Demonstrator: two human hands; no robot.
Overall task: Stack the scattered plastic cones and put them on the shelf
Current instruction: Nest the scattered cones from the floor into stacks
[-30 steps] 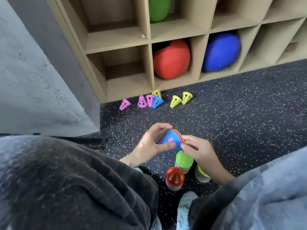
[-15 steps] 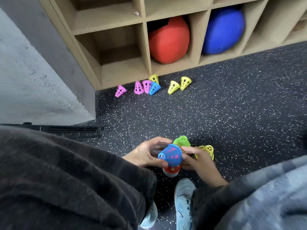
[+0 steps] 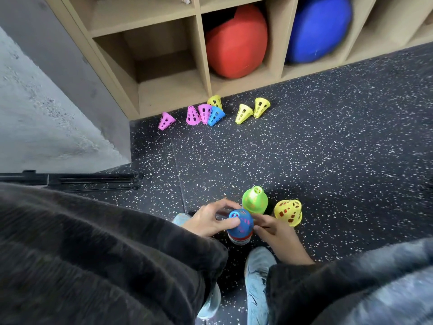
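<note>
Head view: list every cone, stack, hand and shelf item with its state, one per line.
Blue-topped stack: upright on floor, gripped by both hands.
Left hand: fingers curled on the blue top cone.
Right hand: fingers touching the stack's side.
Green stack: upright, untouched.
Yellow stack: tilted, untouched.
Seven loose cones: scattered by the shelf, unstacked.
Red ball: in shelf cubby.
Blue ball: in neighbouring cubby.
</note>
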